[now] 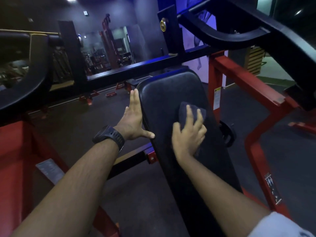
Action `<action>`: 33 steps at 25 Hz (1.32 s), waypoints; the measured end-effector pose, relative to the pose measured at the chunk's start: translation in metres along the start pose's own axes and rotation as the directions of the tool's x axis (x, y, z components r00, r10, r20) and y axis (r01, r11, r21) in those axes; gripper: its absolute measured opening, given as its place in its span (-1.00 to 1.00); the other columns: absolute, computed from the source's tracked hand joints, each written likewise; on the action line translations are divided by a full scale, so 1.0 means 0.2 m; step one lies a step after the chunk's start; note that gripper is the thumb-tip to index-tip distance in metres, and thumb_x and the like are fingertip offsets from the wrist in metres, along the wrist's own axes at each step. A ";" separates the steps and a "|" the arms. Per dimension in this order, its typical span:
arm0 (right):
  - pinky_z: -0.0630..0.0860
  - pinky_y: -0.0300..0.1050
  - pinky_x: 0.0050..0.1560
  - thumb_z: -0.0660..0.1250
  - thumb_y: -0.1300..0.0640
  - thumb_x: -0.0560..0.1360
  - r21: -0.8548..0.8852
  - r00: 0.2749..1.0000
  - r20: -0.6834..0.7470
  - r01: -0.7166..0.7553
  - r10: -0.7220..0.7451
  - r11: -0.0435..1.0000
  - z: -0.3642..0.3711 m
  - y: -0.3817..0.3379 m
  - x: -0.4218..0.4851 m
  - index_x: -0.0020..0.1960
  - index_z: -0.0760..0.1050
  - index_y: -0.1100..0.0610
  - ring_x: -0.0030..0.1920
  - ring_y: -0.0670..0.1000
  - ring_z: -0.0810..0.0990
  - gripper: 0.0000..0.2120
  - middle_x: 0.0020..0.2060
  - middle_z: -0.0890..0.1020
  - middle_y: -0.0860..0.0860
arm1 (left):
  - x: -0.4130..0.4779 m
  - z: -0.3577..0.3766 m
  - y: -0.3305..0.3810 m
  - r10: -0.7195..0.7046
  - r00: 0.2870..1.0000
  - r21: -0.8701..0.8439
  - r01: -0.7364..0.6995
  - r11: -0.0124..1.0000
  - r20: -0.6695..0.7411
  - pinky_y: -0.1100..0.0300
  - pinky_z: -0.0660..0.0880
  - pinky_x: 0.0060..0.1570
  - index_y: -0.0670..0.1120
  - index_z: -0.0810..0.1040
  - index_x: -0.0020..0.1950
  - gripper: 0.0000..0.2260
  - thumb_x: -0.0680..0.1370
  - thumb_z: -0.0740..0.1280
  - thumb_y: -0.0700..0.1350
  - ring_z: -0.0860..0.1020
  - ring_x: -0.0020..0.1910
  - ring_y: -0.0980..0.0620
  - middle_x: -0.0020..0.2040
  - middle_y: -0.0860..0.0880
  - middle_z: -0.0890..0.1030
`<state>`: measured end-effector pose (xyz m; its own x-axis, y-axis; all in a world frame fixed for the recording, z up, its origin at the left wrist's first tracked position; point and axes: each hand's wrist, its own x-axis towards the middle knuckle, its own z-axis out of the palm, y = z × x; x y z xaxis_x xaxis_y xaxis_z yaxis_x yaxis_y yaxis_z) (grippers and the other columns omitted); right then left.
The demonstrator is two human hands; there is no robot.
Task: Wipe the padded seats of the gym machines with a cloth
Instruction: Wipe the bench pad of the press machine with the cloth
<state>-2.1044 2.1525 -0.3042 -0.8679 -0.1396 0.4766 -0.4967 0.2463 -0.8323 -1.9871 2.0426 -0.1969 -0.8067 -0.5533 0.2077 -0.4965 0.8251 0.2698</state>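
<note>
My right hand (188, 135) lies on the long black padded seat (171, 89), about midway along its length and toward its right edge, and holds the dark navy folded cloth (185, 112) down on the vinyl. My fingers are spread and bent over the top of the wad and my thumb hooks its left side, so the grip is a loose clamp round the cloth rather than a flat palm. The cloth sits under and just ahead of my fingers, touching the pad, with its far edge sticking out past my fingertips. My left hand (132, 124) is at the left edge of the same pad. Its fingers are straight and close together, lying along the side of the cushion, and the thumb is stretched wide so its tip touches the pad's rim. That hand holds nothing. A black rubber-strapped wristwatch (109, 136) sits on my left wrist, and a white sleeve cuff (277, 224) shows on my right arm near the pad's close end. To the right of the pad stands the red steel machine frame (239, 79) with a white warning sticker (217, 98) on its upright, and a round black knob (226, 134) sits just beside the pad's right edge. Beyond the pad's far end a black crossbar (145, 65) runs across. Dark rubber flooring (85, 127) lies to the left of the pad.
</note>
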 end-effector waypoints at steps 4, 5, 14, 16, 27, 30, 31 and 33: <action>0.49 0.20 0.15 0.28 -0.05 0.47 -0.123 0.586 0.180 0.810 -0.790 0.573 0.00 0.11 0.11 0.51 0.35 -0.14 0.21 0.26 0.49 -0.41 0.51 0.37 0.06 | -0.01 0.00 0.00 0.001 0.999 0.086 -0.005 0.996 0.039 -0.06 -0.34 0.53 -0.03 -0.68 0.37 0.53 0.14 0.69 0.20 -0.48 0.54 0.02 0.50 0.01 -0.60; 0.48 0.21 0.17 0.27 -0.05 0.47 -0.112 0.717 0.144 0.697 -0.682 0.709 0.00 0.09 0.17 0.52 0.32 -0.15 0.25 0.24 0.47 -0.40 0.53 0.35 0.03 | -0.01 0.00 0.00 -0.010 0.999 0.094 0.007 0.996 0.033 -0.07 -0.34 0.53 -0.05 -0.68 0.38 0.54 0.14 0.68 0.22 -0.49 0.54 0.02 0.50 0.01 -0.60; 0.49 0.21 0.19 0.32 0.00 0.46 -0.040 0.894 0.033 0.448 -0.447 0.893 0.08 -0.17 0.39 0.50 0.36 -0.13 0.27 0.20 0.46 -0.40 0.52 0.34 0.00 | -0.01 0.06 0.00 -0.018 1.000 -0.062 0.017 0.998 -0.018 -0.06 -0.38 0.53 -0.04 -0.63 0.45 0.52 0.18 0.70 0.15 -0.52 0.52 0.06 0.52 0.03 -0.59; 0.45 0.23 0.25 0.30 -0.03 0.47 -0.027 0.952 -0.006 0.306 -0.306 0.952 0.11 -0.30 0.30 0.51 0.36 -0.15 0.29 0.22 0.44 -0.41 0.52 0.34 0.00 | -0.02 0.07 0.01 -0.018 1.000 -0.072 0.017 0.997 -0.016 -0.05 -0.39 0.52 -0.03 -0.64 0.43 0.51 0.19 0.69 0.17 -0.53 0.51 0.06 0.51 0.02 -0.60; 0.46 0.23 0.24 0.34 0.04 0.45 -0.091 0.540 0.062 0.841 -0.839 0.534 0.16 -0.25 0.39 0.45 0.45 -0.12 0.23 0.27 0.50 -0.44 0.48 0.44 0.03 | -0.04 0.15 -0.02 -0.011 0.990 -0.213 -0.020 0.977 -0.143 0.01 -0.32 0.56 -0.04 -0.49 0.56 0.52 0.14 0.72 0.14 -0.43 0.56 0.12 0.57 0.03 -0.49; 0.48 0.21 0.21 0.33 0.03 0.42 -0.035 0.600 0.076 0.800 -0.796 0.599 0.10 -0.28 0.53 0.42 0.48 -0.14 0.24 0.24 0.50 -0.45 0.46 0.45 0.01 | -0.04 0.15 -0.02 -0.024 0.986 -0.231 -0.015 0.973 -0.166 0.00 -0.28 0.58 -0.01 -0.47 0.57 0.51 0.13 0.73 0.12 -0.37 0.56 0.16 0.59 0.06 -0.45; 0.46 0.20 0.24 0.33 0.04 0.41 0.004 0.692 0.085 0.719 -0.717 0.695 0.12 -0.31 0.47 0.40 0.51 -0.14 0.26 0.22 0.48 -0.46 0.46 0.46 -0.01 | -0.04 0.15 -0.01 -0.032 0.985 -0.244 -0.011 0.970 -0.169 -0.04 -0.23 0.60 0.01 -0.46 0.58 0.51 0.13 0.73 0.10 -0.33 0.58 0.15 0.61 0.07 -0.40; 0.43 0.19 0.28 0.34 0.06 0.39 -0.005 0.457 0.067 0.889 -0.887 0.457 0.14 -0.30 0.40 0.36 0.56 -0.12 0.27 0.23 0.46 -0.48 0.44 0.48 0.00 | -0.06 0.17 0.00 -0.035 0.979 -0.265 -0.020 0.964 -0.201 -0.13 -0.04 0.61 0.05 -0.38 0.61 0.48 0.13 0.74 0.09 -0.13 0.62 0.08 0.66 0.06 -0.19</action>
<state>-2.1440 2.1000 -0.2244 0.0441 -0.3467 0.9369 -0.9990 -0.0064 0.0446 -1.9889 2.0528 -0.2303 -0.7077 -0.5938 0.3828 -0.3781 0.7760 0.5048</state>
